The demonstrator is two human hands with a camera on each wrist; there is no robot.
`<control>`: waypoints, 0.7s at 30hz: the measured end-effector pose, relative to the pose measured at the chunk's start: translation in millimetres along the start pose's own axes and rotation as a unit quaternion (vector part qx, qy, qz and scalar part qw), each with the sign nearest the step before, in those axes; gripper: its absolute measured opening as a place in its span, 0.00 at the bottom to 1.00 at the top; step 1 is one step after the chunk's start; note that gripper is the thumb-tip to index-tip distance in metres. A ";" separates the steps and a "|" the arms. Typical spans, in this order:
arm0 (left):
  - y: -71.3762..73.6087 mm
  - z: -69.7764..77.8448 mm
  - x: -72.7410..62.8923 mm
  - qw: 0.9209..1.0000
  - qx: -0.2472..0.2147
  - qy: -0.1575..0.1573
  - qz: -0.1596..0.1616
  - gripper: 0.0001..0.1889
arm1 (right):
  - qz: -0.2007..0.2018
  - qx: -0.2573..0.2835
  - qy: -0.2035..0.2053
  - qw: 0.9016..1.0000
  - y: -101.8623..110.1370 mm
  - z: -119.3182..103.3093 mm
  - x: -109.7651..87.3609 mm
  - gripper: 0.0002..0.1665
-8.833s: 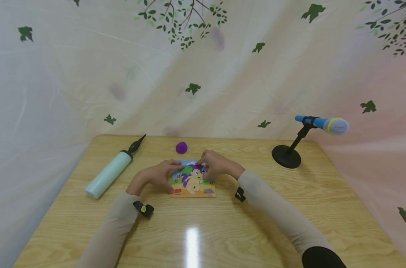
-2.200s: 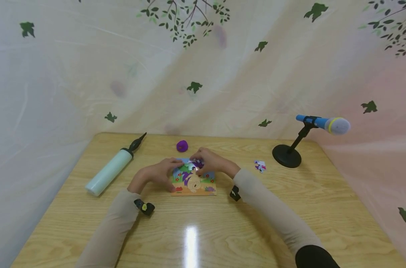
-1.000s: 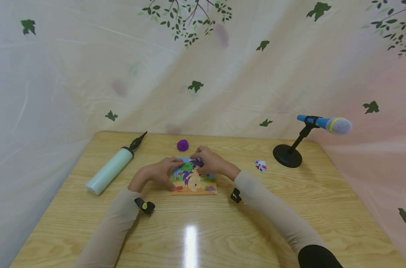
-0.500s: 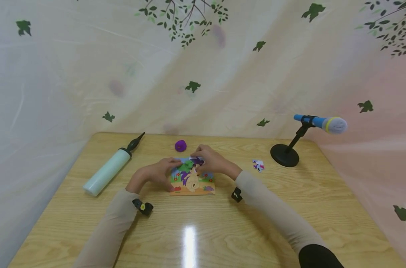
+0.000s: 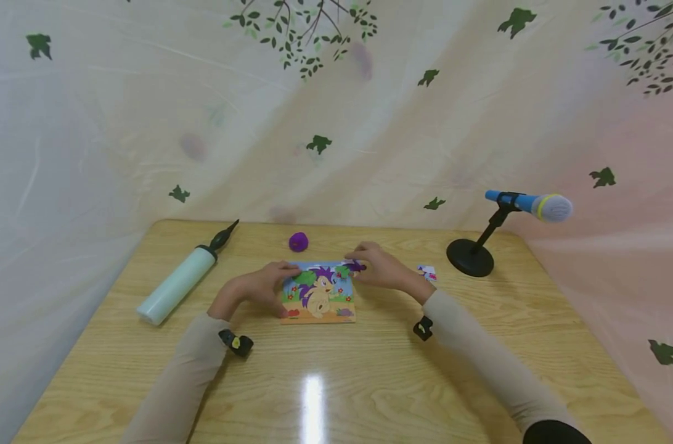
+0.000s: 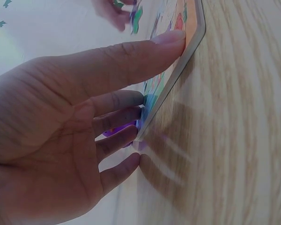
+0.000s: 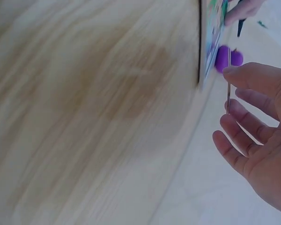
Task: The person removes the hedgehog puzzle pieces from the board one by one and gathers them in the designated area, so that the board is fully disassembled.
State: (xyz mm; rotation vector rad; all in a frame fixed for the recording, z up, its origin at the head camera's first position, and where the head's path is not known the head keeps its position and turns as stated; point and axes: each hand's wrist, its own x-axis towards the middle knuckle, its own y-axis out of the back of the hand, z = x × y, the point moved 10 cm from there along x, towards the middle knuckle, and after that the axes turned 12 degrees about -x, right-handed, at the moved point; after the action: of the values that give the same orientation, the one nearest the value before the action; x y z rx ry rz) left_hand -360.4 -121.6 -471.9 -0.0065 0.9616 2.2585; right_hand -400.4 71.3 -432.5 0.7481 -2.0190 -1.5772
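Note:
A flat jigsaw puzzle with a purple-spined cartoon hedgehog lies at the table's middle. On its left side rests my left hand, fingers extended; in the left wrist view its thumb presses the picture near a corner and its fingertips touch the edge. My right hand pinches a small puzzle piece with purple and green at the board's upper right corner. The right wrist view shows that piece edge-on between thumb and fingers, apart from the board. Another puzzle piece lies on the table, partly behind the right forearm.
Behind the puzzle sits a small purple object. A pale green hand pump with a black nozzle lies at the left. A blue toy microphone on a black stand stands at the back right. A leaf-printed curtain hangs behind the table.
My right hand has moved rightward from the puzzle's upper middle, carrying a piece off the board. The other loose piece appeared at the right after the oldest frame. My left hand stays put.

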 end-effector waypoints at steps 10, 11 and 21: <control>-0.2 1.8 -0.1 1.000 0.000 -0.008 -0.003 0.52 | 0.017 -0.006 -0.033 0.999 13.8 40.1 -41.4 0.26; -0.2 1.8 -0.2 1.000 -0.001 -0.009 -0.003 0.52 | 0.019 -0.007 -0.036 0.999 14.2 44.4 -44.5 0.26; -0.2 4.1 -1.8 1.000 -0.003 -0.014 -0.003 0.52 | 0.044 -0.025 -0.037 0.998 18.8 74.1 -70.7 0.25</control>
State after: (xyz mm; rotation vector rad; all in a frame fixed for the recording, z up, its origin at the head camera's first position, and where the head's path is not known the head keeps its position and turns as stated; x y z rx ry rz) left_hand -357.9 -119.9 -468.6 0.0192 0.9393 2.2510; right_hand -399.1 175.4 -433.5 0.5823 -2.0284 -1.6196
